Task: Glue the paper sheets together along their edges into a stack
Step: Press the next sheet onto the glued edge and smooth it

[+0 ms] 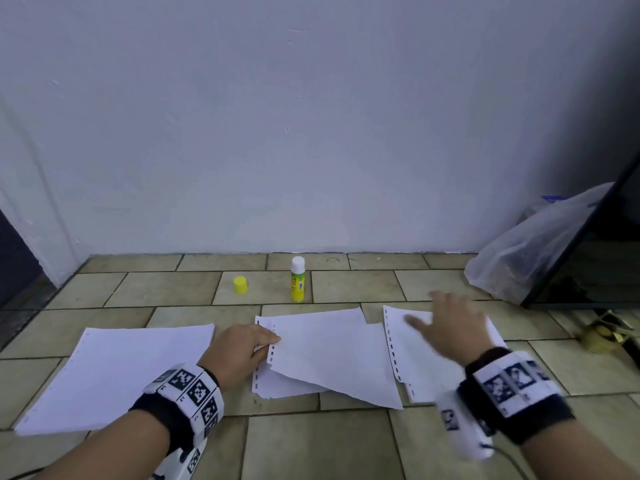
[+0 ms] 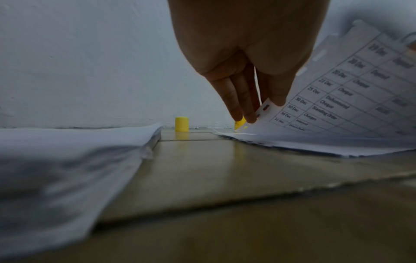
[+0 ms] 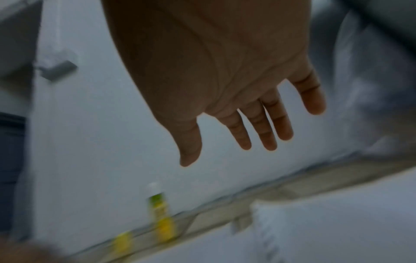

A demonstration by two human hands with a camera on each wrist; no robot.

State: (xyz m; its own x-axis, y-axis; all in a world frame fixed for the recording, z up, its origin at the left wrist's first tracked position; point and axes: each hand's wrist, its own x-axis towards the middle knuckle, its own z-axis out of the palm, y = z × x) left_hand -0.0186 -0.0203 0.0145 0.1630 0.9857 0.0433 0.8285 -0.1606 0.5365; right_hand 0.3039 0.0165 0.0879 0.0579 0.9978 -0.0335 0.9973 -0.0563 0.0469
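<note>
Three lots of white punched paper lie on the tiled floor: a left pile (image 1: pixel 114 372), a middle pile (image 1: pixel 294 386) and a right pile (image 1: pixel 415 362). My left hand (image 1: pixel 272 341) pinches the punched edge of the middle pile's top sheet (image 1: pixel 332 355), which is lifted and skewed. In the left wrist view that sheet (image 2: pixel 349 92) shows a printed table on its underside, held between thumb and fingers of the left hand (image 2: pixel 263 110). My right hand (image 1: pixel 440 317) hovers open and blurred over the right pile, holding nothing (image 3: pixel 227 151). An uncapped glue stick (image 1: pixel 298 279) stands near the wall, its yellow cap (image 1: pixel 240 285) to its left.
A clear plastic bag (image 1: pixel 530 251) leans at the back right beside a dark panel (image 1: pixel 606 244). A brass-coloured object (image 1: pixel 599 337) lies right of the right pile. The wall (image 1: pixel 311 133) closes the floor just behind the glue stick.
</note>
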